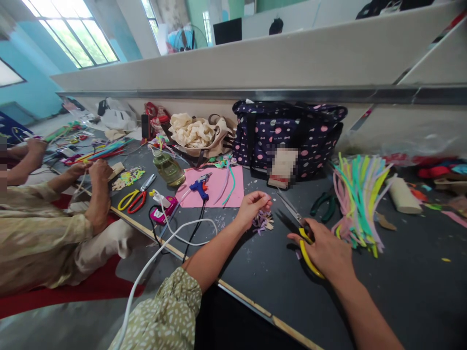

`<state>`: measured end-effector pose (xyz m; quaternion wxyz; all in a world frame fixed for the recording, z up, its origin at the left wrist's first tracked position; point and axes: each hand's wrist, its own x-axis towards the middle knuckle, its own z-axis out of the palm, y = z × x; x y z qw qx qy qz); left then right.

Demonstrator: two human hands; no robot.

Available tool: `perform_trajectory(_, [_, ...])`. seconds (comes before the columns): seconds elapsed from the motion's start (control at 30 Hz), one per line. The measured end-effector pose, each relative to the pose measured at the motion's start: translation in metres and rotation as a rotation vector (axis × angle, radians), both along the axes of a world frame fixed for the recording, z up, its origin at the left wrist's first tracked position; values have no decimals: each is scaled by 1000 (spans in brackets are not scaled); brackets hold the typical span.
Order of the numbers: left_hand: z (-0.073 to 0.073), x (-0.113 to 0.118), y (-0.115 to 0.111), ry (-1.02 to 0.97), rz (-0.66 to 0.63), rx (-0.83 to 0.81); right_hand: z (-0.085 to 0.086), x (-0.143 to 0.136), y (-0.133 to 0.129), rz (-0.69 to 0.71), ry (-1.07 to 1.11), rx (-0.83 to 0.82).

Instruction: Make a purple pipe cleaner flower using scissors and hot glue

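Observation:
My right hand [328, 250] is wrapped round the yellow handles of a pair of scissors [292, 206], whose blades point up and left, toward my other hand. Over a small pile of short purple and beige pieces [263, 222], my left hand [253, 208] is pinched, its thumb and fingertips together. Whatever lies between those fingertips is too small to make out. To the right stands a bundle of pastel fuzzy strips [361, 204], with dark green pliers [324, 206] beside it.
A blue glue gun [200, 187] rests on a pink sheet [233, 189]. Behind are a dark patterned bag [288, 131] and a bottle [168, 167]. White cable [146, 265] crosses the table edge. Co-workers sit at left, near other scissors [136, 197].

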<state>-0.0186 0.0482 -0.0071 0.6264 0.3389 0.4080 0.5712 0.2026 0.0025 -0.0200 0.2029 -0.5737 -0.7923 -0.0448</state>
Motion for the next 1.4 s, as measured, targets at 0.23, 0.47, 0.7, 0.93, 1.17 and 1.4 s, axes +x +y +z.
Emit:
perform_trajectory(0.23, [-2, -1, 1, -2, -15, 26, -11, 1, 1, 81, -21, 144])
perform_trajectory(0.47, [-2, -1, 1, 17, -24, 61, -8, 0, 0, 98, -76, 131])
perform_trajectory(0.7, [1, 0, 0, 21, 24, 75, -10, 0, 1, 80, -85, 146])
perform_trajectory(0.93, [-1, 0, 1, 40, 58, 65, -10, 0, 1, 84, -58, 180])
perform_trajectory(1.17, [-4, -2, 2, -18, 28, 15, -10, 0, 1, 75, -31, 251])
perform_trajectory(1.4, [-5, -1, 1, -56, -19, 21, -8, -2, 0, 115, -38, 266])
